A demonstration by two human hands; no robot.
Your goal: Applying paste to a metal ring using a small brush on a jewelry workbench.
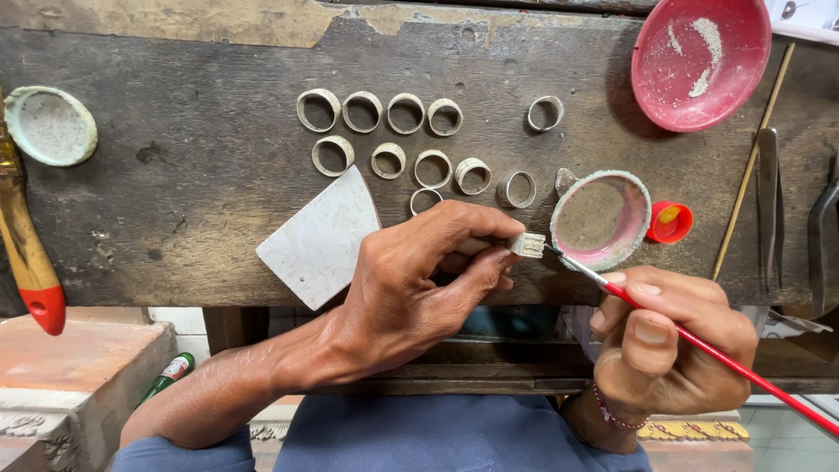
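The ring [527, 245], a pale metal band, sits pinched between the thumb and forefinger of the left hand [419, 280], held just above the near edge of the tabletop [175, 218]; that grip is closed firmly on it. The ring juts out to the right of the fingertips, toward the other hand. The right hand [669, 341] has its grip closed around a thin red brush [699, 345], whose long axis slants from lower right up to upper left, so its tip meets the ring's right side. The ring therefore lies up and to the left of the right hand, and the left hand is the nearer one. Just beyond the tip rests a small pink-rimmed dish [601, 218] with a red cap [669, 222] beside it. Farther back lie rows of similar rings [393, 140], a white tile [322, 238] and a red bowl [699, 59].
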